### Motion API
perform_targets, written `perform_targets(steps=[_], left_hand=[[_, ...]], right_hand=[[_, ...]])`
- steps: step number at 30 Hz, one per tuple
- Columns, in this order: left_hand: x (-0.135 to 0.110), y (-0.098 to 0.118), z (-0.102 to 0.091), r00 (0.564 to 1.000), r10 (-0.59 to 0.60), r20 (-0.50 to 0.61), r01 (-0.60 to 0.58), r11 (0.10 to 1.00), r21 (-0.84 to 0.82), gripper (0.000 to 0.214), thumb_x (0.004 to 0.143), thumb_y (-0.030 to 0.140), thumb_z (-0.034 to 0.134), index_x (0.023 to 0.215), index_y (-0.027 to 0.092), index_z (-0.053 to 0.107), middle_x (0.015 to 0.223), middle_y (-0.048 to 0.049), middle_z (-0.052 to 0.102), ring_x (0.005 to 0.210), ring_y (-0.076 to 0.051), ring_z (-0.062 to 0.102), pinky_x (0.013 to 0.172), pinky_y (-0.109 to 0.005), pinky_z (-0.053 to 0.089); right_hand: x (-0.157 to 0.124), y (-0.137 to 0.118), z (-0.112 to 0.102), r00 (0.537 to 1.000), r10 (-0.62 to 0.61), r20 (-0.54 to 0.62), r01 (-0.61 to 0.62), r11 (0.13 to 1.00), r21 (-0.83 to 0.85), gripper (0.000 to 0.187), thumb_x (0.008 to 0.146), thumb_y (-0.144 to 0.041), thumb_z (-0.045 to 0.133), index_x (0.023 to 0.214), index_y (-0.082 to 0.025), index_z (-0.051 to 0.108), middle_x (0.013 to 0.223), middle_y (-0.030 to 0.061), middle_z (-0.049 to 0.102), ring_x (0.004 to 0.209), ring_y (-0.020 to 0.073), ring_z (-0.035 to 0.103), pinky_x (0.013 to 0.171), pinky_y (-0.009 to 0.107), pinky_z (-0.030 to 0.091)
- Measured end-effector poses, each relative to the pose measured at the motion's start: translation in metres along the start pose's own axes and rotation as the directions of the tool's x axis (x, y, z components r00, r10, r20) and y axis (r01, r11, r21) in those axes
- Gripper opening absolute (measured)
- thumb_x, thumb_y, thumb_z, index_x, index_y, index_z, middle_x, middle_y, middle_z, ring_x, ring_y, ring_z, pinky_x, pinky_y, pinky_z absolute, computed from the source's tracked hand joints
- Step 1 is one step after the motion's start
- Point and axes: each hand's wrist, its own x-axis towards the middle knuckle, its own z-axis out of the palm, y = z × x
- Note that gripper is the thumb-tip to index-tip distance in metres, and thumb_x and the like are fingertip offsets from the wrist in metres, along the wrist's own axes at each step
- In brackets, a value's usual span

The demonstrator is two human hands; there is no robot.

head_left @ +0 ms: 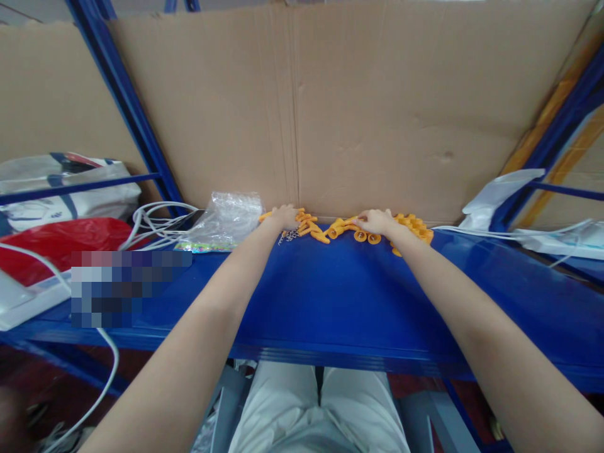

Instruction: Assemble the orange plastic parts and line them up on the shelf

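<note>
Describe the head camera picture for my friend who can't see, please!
A person's left hand and right hand are among small orange pieces at the back of a blue table, before cardboard. Clear plastic lies on the left.

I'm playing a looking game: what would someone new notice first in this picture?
Probably the bright yellow-orange pieces, in a row along the back of the blue table. The left hand and right hand reach in among them. Something bright red also stands out at the far left.

No legible text, labels, numbers or signs.
</note>
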Motion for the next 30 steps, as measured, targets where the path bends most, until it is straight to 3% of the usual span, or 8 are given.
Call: perform_targets(steps=[3, 7, 10, 12, 18, 23, 26, 30], left_hand=[[-0.003, 0.006, 0.001, 0.997, -0.014, -0.076, 0.017, 0.999, 0.039, 0.044, 0.094, 0.027, 0.046, 0.13, 0.02, 0.069, 0.141, -0.0152, 0.061, 0.131, -0.034, 0.054, 0.105, -0.051, 0.045], [-0.005, 0.022, 0.006, 0.967, 0.146, -0.21, -0.134, 0.989, 0.069, 0.034, 0.091, 0.017, 0.046, 0.108, 0.014, 0.076, 0.121, -0.0159, 0.071, 0.121, -0.029, 0.061, 0.104, -0.044, 0.044], [-0.009, 0.042, 0.013, 0.937, 0.298, -0.185, -0.289, 0.955, 0.072, 0.03, 0.091, 0.018, 0.047, 0.098, 0.013, 0.077, 0.109, -0.0146, 0.075, 0.109, -0.025, 0.068, 0.1, -0.036, 0.047], [-0.013, 0.059, 0.016, 0.935, 0.321, -0.147, -0.321, 0.947, 0.029, 0.032, 0.095, 0.023, 0.046, 0.097, 0.014, 0.077, 0.107, -0.0135, 0.076, 0.103, -0.023, 0.07, 0.095, -0.033, 0.05], [-0.02, 0.095, 0.009, 0.994, 0.081, -0.076, -0.091, 0.986, -0.14, 0.033, 0.092, 0.035, 0.059, 0.11, 0.012, 0.074, 0.116, -0.0154, 0.076, 0.112, -0.028, 0.071, 0.095, -0.031, 0.053], [-0.021, 0.104, -0.002, 0.985, -0.076, 0.156, 0.111, 0.966, -0.232, 0.031, 0.084, 0.03, 0.065, 0.107, 0.013, 0.077, 0.108, -0.012, 0.079, 0.102, -0.025, 0.074, 0.08, -0.026, 0.055], [-0.022, 0.104, -0.004, 0.977, -0.077, 0.201, 0.127, 0.96, -0.251, 0.027, 0.085, 0.027, 0.063, 0.103, 0.014, 0.078, 0.105, -0.0099, 0.08, 0.098, -0.023, 0.075, 0.074, -0.023, 0.054], [-0.023, 0.098, -0.006, 0.992, -0.058, 0.111, 0.086, 0.959, -0.269, 0.025, 0.085, 0.026, 0.061, 0.096, 0.014, 0.079, 0.099, -0.0108, 0.081, 0.095, -0.024, 0.075, 0.073, -0.025, 0.054]], right_hand=[[-0.003, -0.004, 0.006, 1.0, -0.022, 0.015, 0.022, 1.0, -0.01, 0.048, 0.096, -0.049, 0.053, 0.134, -0.023, 0.069, 0.131, 0.014, 0.072, 0.125, 0.0365, 0.064, 0.108, 0.054, 0.041], [-0.004, -0.003, 0.015, 0.999, -0.039, -0.006, 0.039, 0.999, 0.029, 0.048, 0.096, -0.043, 0.053, 0.139, -0.025, 0.065, 0.136, 0.0111, 0.069, 0.127, 0.0343, 0.064, 0.104, 0.049, 0.047], [-0.003, -0.001, 0.018, 0.997, -0.07, -0.04, 0.072, 0.996, 0.045, 0.048, 0.096, -0.04, 0.053, 0.14, -0.023, 0.064, 0.135, 0.0106, 0.07, 0.124, 0.0299, 0.066, 0.101, 0.039, 0.051], [-0.004, -0.002, 0.019, 0.997, -0.058, -0.045, 0.06, 0.997, 0.042, 0.047, 0.097, -0.037, 0.054, 0.139, -0.02, 0.065, 0.133, 0.0118, 0.071, 0.122, 0.0289, 0.067, 0.1, 0.036, 0.051], [-0.016, -0.019, 0.018, 0.997, 0.039, -0.069, -0.035, 0.998, 0.06, 0.046, 0.096, -0.031, 0.051, 0.139, -0.018, 0.063, 0.132, 0.0157, 0.071, 0.124, 0.0314, 0.066, 0.1, 0.041, 0.052], [-0.022, -0.029, 0.027, 0.982, 0.107, -0.152, -0.079, 0.981, 0.179, 0.043, 0.096, -0.029, 0.049, 0.135, -0.015, 0.062, 0.134, 0.0171, 0.069, 0.124, 0.0317, 0.065, 0.102, 0.042, 0.05], [-0.021, -0.032, 0.038, 0.959, 0.187, -0.212, -0.119, 0.947, 0.298, 0.041, 0.095, -0.027, 0.049, 0.132, -0.015, 0.061, 0.134, 0.0173, 0.068, 0.126, 0.0316, 0.063, 0.101, 0.044, 0.051], [-0.013, -0.034, 0.055, 0.937, 0.193, -0.291, -0.048, 0.896, 0.441, 0.035, 0.091, -0.025, 0.05, 0.123, -0.015, 0.061, 0.128, 0.0185, 0.07, 0.121, 0.0318, 0.064, 0.1, 0.047, 0.051]])
